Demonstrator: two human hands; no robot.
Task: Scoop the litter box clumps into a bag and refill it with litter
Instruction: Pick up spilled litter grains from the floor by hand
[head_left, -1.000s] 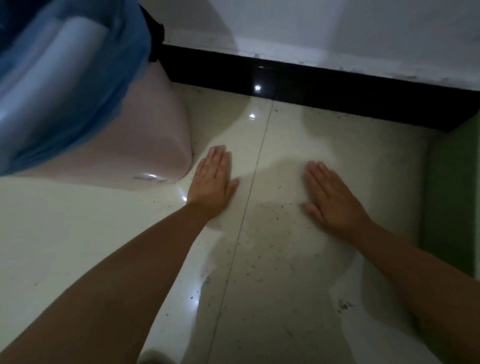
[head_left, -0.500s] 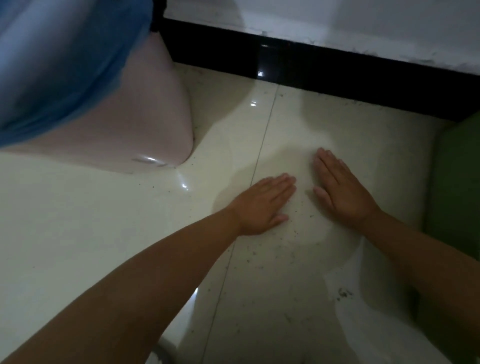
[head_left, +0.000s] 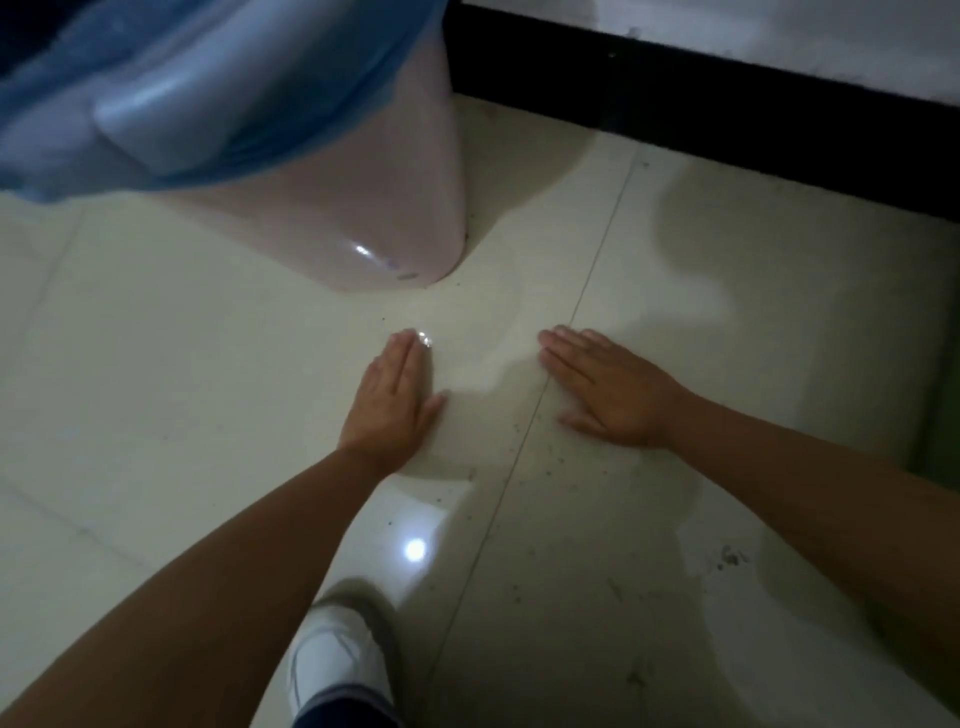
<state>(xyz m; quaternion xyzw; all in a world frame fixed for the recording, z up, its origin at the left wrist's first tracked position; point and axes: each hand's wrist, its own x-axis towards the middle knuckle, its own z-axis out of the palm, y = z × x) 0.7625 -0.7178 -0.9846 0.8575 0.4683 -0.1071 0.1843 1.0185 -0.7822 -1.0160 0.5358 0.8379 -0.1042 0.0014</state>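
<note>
A pink bin (head_left: 374, 208) lined with a blue plastic bag (head_left: 171, 78) stands at the upper left on the pale tiled floor (head_left: 156, 395). My left hand (head_left: 397, 400) lies flat on the tiles just below the bin, fingers straight and together. About a hand's width to its right my right hand (head_left: 605, 395) also lies flat, fingers straight and pointing left. Small dark litter grains (head_left: 550, 457) are scattered on the floor between and below the hands. Neither hand holds anything. No litter box or scoop is in view.
A black skirting board (head_left: 727, 114) runs along the wall at the top right. A green object (head_left: 943, 415) edges in at the far right. My white shoe (head_left: 337, 665) is on the floor at the bottom centre.
My left hand slid right toward the right hand, then back left so the two are apart again. The view shifted, bringing the bin closer and my shoe into sight.
</note>
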